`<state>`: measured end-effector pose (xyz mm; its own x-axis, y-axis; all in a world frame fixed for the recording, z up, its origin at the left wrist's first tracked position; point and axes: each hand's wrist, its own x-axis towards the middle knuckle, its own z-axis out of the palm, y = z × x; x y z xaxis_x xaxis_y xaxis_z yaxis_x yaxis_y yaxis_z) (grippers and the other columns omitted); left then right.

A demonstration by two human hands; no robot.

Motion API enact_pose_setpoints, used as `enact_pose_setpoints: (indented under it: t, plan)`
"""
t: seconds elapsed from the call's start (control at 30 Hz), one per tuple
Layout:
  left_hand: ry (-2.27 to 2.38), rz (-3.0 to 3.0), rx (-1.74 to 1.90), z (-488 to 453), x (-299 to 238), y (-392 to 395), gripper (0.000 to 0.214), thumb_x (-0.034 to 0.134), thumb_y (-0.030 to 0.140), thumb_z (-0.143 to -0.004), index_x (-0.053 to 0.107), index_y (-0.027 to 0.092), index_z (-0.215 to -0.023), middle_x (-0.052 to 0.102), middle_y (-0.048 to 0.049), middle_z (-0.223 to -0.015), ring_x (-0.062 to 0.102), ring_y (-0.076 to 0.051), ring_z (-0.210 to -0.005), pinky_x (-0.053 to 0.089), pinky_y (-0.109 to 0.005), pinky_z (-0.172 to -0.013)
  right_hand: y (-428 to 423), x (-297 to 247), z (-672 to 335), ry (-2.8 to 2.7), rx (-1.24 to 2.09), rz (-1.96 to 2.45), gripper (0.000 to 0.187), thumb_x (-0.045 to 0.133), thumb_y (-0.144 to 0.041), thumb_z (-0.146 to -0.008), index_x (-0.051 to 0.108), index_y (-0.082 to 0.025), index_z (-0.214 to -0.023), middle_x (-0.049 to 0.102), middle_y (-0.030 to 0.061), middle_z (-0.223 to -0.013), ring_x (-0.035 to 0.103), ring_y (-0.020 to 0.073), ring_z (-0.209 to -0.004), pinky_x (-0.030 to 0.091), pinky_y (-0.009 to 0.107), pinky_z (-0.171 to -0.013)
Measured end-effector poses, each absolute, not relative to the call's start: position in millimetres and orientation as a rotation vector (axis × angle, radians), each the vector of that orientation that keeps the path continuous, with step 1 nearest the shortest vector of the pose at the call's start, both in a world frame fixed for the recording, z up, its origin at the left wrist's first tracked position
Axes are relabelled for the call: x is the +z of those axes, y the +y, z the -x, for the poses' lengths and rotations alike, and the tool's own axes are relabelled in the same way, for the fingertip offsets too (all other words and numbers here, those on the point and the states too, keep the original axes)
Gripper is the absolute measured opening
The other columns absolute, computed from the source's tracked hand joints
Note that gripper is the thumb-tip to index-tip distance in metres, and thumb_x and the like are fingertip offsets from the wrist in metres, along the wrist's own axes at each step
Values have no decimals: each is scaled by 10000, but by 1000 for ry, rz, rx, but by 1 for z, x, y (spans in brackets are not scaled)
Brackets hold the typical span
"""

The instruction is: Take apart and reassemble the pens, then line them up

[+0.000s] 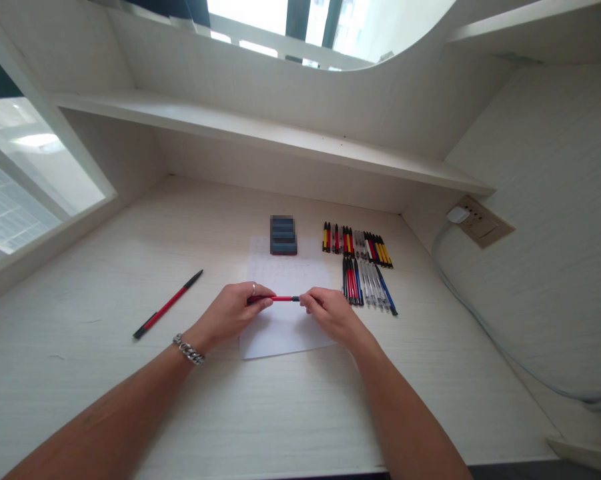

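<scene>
A red pen (pixel 282 299) with black ends lies level between my hands, above a white sheet of paper (pixel 273 340). My left hand (pixel 235 307), with a ring and a chain bracelet on it, is closed on the pen's left part. At the black right end, the fingertips of my right hand (pixel 330 310) pinch the pen. Faint writing shows on the upper part of the sheet. Off to the left, a second red pen (pixel 169 305) with black ends rests slanted on the desk.
A dark phone-like object (pixel 283 235) lies at the sheet's top edge. Right of it are two rows of pens, an upper row (pixel 357 244) and a lower row (pixel 367 283). A white plug (pixel 458 215) with a grey cable (pixel 473 313) sits in the right wall socket; a shelf (pixel 280 137) overhangs the desk.
</scene>
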<state>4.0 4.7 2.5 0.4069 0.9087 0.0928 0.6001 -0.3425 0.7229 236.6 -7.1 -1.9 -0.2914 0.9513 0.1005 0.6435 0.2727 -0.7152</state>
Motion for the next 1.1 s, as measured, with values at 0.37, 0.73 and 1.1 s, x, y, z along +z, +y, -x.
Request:
enact_pose_setpoints:
  t: [0.37,0.73,1.1]
  plan:
    - [1263,-2043,671,-4,2,5,234,529,353,-862,711,248,-967,714,-7,-904,618,-167,-794,452,-256,-702,-5,-2,-236,-2003,736,1481,333,438,-386,-924,656,-206,-748,634,1,-659,541,134,-614,365,253,-579]
    - [1257,-2089,729,-5,4,3,180,578,269,-841,719,244,-950,706,-7,-872,621,-152,-772,457,-250,-702,-5,-4,-232,-2055,721,1508,425,366,-404,-950,628,-202,-683,626,-1,-640,537,130,-610,325,243,-579]
    - [1253,-2097,810,-6,-1,2,138,620,232,-815,701,244,-925,708,-5,-888,642,-155,-792,486,-265,-728,-6,-4,-230,-2128,611,1604,477,310,-446,-963,643,-190,-737,657,31,-720,572,155,-690,346,260,-620]
